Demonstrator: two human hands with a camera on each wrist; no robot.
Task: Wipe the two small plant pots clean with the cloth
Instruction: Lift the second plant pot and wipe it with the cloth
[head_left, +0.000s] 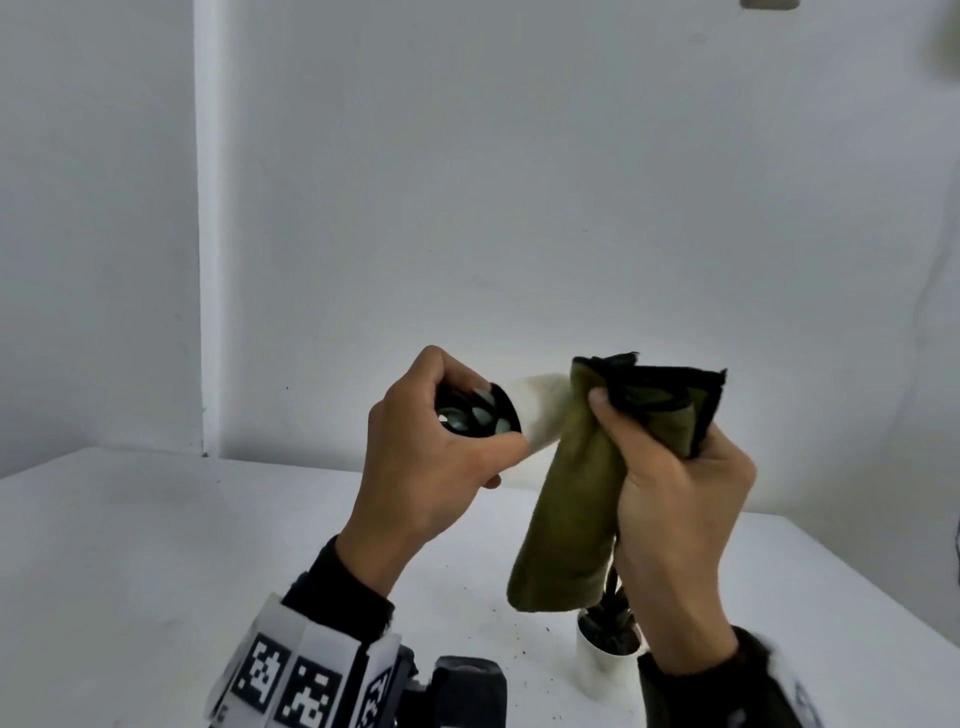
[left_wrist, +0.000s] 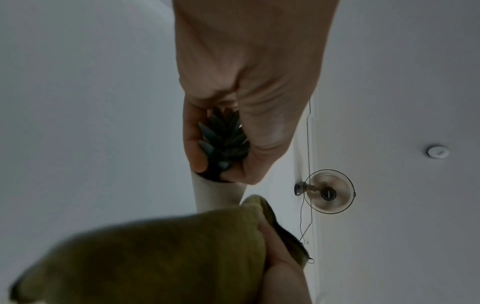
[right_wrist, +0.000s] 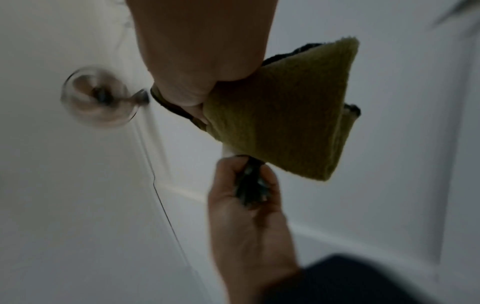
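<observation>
Above the bench (head_left: 156, 545), my left hand (head_left: 431, 457) grips one white pot (head_left: 540, 410) by its plant end, held sideways; my right hand (head_left: 675, 499) clamps the green cloth (head_left: 571, 499) against it. At five o'clock, the second pot (head_left: 605, 667) stands upright.

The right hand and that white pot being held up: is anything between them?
Yes. The green cloth, gripped by the right hand, lies against the white pot that the left hand holds; the head view shows it.
</observation>
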